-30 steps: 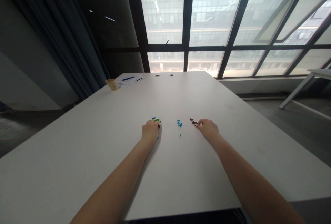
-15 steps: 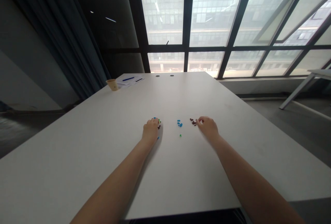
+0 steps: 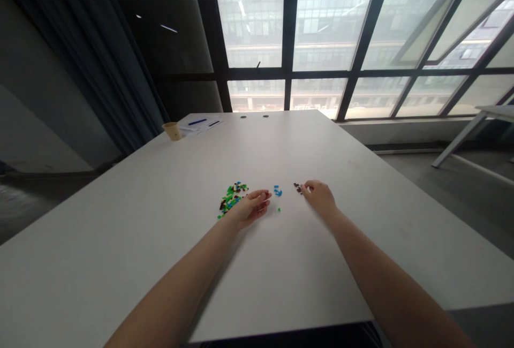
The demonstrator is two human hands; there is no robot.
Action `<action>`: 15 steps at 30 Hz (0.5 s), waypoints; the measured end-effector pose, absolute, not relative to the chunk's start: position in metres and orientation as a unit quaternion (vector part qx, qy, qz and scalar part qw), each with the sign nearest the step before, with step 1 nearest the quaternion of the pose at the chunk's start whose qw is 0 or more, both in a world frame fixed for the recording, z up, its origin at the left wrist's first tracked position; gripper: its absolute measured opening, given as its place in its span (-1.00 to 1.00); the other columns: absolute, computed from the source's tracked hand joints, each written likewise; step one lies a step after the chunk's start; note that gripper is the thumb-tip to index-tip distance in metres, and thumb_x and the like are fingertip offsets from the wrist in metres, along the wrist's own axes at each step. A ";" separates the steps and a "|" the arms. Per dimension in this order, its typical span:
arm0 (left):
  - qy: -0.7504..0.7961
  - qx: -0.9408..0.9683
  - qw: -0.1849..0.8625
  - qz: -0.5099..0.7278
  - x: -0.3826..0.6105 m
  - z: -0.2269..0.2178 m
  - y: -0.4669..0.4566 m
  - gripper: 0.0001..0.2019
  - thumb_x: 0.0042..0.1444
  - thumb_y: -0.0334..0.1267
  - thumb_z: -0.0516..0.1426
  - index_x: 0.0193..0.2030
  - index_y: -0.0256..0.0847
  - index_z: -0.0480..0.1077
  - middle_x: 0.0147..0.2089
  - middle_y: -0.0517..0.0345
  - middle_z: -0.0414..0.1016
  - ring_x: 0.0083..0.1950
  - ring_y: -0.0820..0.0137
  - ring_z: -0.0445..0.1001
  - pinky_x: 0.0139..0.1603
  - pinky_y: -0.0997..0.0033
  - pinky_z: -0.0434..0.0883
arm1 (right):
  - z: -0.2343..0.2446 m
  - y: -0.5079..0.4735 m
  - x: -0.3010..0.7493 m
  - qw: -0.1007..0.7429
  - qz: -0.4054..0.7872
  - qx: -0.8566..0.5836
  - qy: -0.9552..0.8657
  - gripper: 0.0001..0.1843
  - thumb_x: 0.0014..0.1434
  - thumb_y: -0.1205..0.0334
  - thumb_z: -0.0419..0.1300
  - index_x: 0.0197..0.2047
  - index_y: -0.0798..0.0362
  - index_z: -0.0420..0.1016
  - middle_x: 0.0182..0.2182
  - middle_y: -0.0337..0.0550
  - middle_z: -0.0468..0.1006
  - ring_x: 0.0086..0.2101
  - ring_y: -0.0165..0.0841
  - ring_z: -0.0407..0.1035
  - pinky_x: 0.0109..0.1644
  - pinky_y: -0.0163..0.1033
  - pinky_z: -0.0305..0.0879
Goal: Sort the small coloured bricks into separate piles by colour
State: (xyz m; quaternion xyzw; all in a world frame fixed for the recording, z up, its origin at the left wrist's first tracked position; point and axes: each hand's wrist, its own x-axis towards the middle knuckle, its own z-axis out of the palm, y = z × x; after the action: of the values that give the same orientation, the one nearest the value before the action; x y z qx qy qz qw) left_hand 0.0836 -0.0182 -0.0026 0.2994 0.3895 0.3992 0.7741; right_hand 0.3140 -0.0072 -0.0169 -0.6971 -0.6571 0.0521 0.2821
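Observation:
A mixed pile of tiny green, blue and dark pieces (image 3: 232, 198) lies on the white table (image 3: 160, 241). My left hand (image 3: 252, 207) rests just right of that pile, palm turned up, fingers loosely curled and apart; whether it holds a piece is too small to tell. A small group of blue pieces (image 3: 277, 191) sits between my hands, with a single green piece (image 3: 279, 210) just below it. My right hand (image 3: 320, 198) lies palm down with its fingertips pinched at a little cluster of dark brown pieces (image 3: 297, 187).
At the far left corner of the table stand a tan paper cup (image 3: 172, 130) and papers with a blue pen (image 3: 197, 122). Two cable holes (image 3: 254, 116) sit by the far edge. Large windows lie behind. Another table's leg (image 3: 458, 142) shows at the right.
My left hand lifted off the mixed pile, moved right and turned palm up, uncovering the pile. My right hand stayed at the dark pieces.

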 end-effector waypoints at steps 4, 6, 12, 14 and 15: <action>0.379 0.279 0.787 0.400 0.085 -0.002 -0.018 -0.90 -0.09 -0.43 0.23 -0.38 -0.29 0.42 -0.38 0.17 0.49 -0.46 0.60 0.41 -0.41 0.62 0.36 | -0.017 -0.007 0.313 0.300 0.050 -0.683 -0.664 -0.74 0.05 0.15 0.04 -0.54 0.05 0.46 -0.56 -0.18 0.43 -0.51 -0.42 0.21 -0.42 -0.33 0.01; 0.380 0.277 0.788 0.398 0.085 -0.003 -0.017 -0.93 -0.06 -0.43 0.21 -0.38 -0.31 0.42 -0.40 0.16 0.49 -0.46 0.60 0.41 -0.41 0.63 0.36 | -0.017 -0.008 0.311 0.318 0.047 -0.659 -0.680 -0.73 0.06 0.17 0.04 -0.58 0.06 0.42 -0.60 -0.20 0.38 -0.53 -0.43 0.18 -0.43 -0.34 0.00; 0.377 0.280 0.793 0.388 0.087 -0.004 -0.018 -0.88 -0.10 -0.39 0.24 -0.38 -0.30 0.42 -0.40 0.17 0.48 -0.45 0.61 0.41 -0.40 0.64 0.34 | -0.011 -0.020 0.292 0.401 0.071 -0.485 -0.774 -0.78 0.12 0.22 0.03 -0.44 0.07 0.45 -0.60 -0.24 0.30 -0.49 -0.43 0.20 -0.34 -0.34 0.11; 0.384 0.298 0.787 0.381 0.088 -0.004 -0.019 -0.83 -0.16 -0.37 0.28 -0.38 -0.29 0.41 -0.42 0.18 0.47 -0.45 0.61 0.40 -0.41 0.65 0.33 | -0.008 -0.027 0.283 0.406 0.095 -0.426 -0.803 -0.82 0.12 0.21 0.07 -0.28 0.05 0.47 -0.54 -0.23 0.34 -0.43 -0.42 0.23 -0.27 -0.32 0.16; 0.384 0.314 0.783 0.375 0.089 -0.004 -0.019 -0.81 -0.18 -0.35 0.29 -0.39 -0.30 0.41 -0.44 0.19 0.47 -0.46 0.61 0.39 -0.43 0.65 0.31 | -0.007 -0.030 0.278 0.403 0.107 -0.401 -0.816 -0.81 0.11 0.21 0.10 -0.21 0.03 0.47 -0.51 -0.22 0.36 -0.40 -0.42 0.24 -0.24 -0.31 0.17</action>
State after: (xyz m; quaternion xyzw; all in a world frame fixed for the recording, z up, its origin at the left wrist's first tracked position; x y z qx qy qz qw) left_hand 0.0886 -0.0193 -0.0043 0.3137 0.3843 0.3752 0.7830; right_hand 0.2782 -0.0300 -0.0073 -0.4008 -0.8159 0.1072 0.4028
